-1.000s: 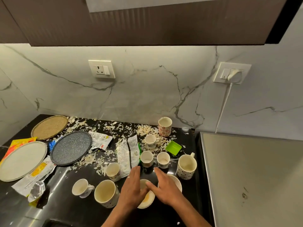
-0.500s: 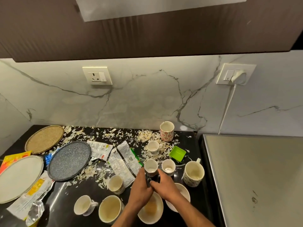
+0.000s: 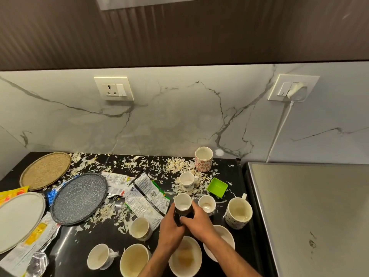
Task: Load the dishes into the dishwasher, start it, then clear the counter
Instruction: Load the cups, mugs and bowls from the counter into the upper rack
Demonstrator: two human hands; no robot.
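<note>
My left hand (image 3: 171,226) and my right hand (image 3: 197,224) both grip a small dark cup with a white inside (image 3: 182,203), held just above the black counter (image 3: 95,234). Below my hands sit two white bowls, one stained yellow (image 3: 185,258) and one partly hidden by my right arm (image 3: 223,236). Around them stand a small white cup (image 3: 207,203), a dotted mug (image 3: 238,212), a cup (image 3: 139,228), a large mug (image 3: 134,260) and a handled cup (image 3: 99,256).
A flowered tumbler (image 3: 203,159), a small cup (image 3: 187,180) and a green square dish (image 3: 217,187) stand further back. Three plates lie at the left: woven (image 3: 45,170), speckled grey (image 3: 78,197), white (image 3: 19,218). Wrappers (image 3: 147,194) and vegetable scraps litter the counter. A steel appliance top (image 3: 311,212) fills the right.
My hands left the yellow-stained bowl, moved forward and took hold of the small dark cup. The camera tilted up slightly.
</note>
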